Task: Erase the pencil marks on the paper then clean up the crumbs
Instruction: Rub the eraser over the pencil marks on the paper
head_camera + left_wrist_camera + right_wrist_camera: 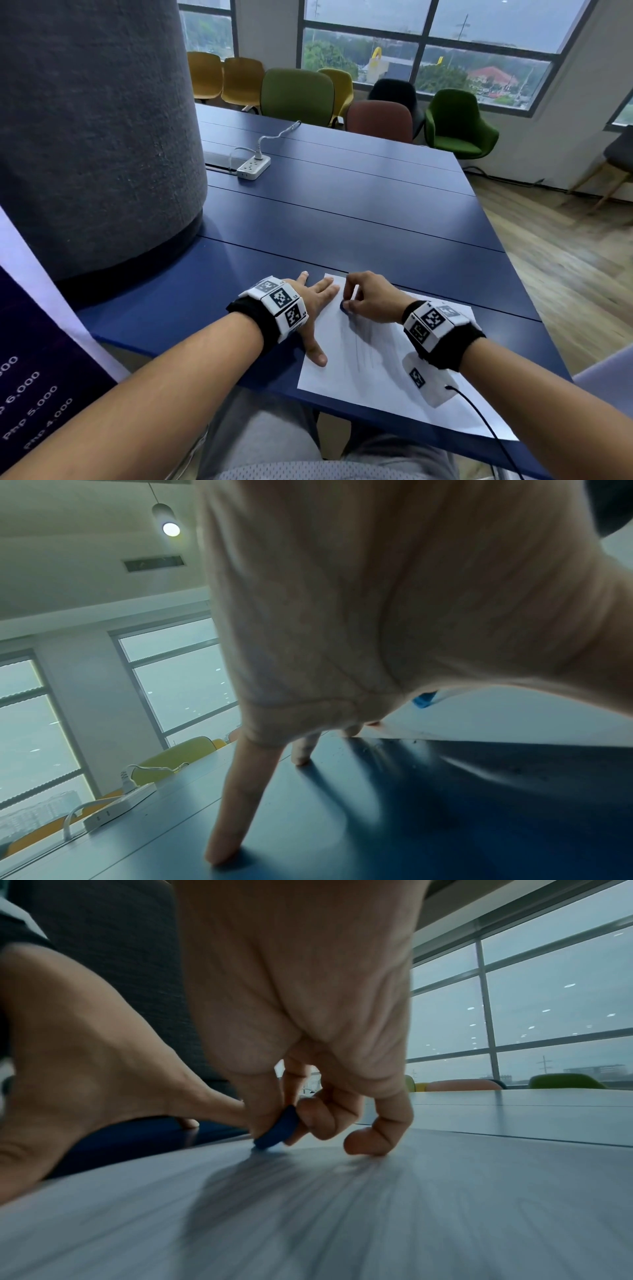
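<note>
Blue rubber is meeting white sheet: the right hand [368, 296] is pinching a small eraser [277, 1130] between thumb and fingers and pressing its lower edge onto the paper [376, 370], near the sheet's far left part. The left hand [310, 305] is lying flat with fingers spread and straight, gripping nothing; some fingertips are resting on the table [342, 205] and the thumb is pinning the paper's left edge. Faint grey pencil marks [363, 346] are showing as long strokes nearer the person than the eraser, so step 1, the erasing, is judged to be in hand and not finished. Dark specks are sitting on the table beside the paper's edge in the left wrist view; whether they are crumbs [380, 746] cannot be told for sure.

The next move is likely calling for firm strokes drawn back over the remaining marks while the left hand is bracing the sheet against creasing. Step 2, clearing the crumbs, is waiting.
</note>
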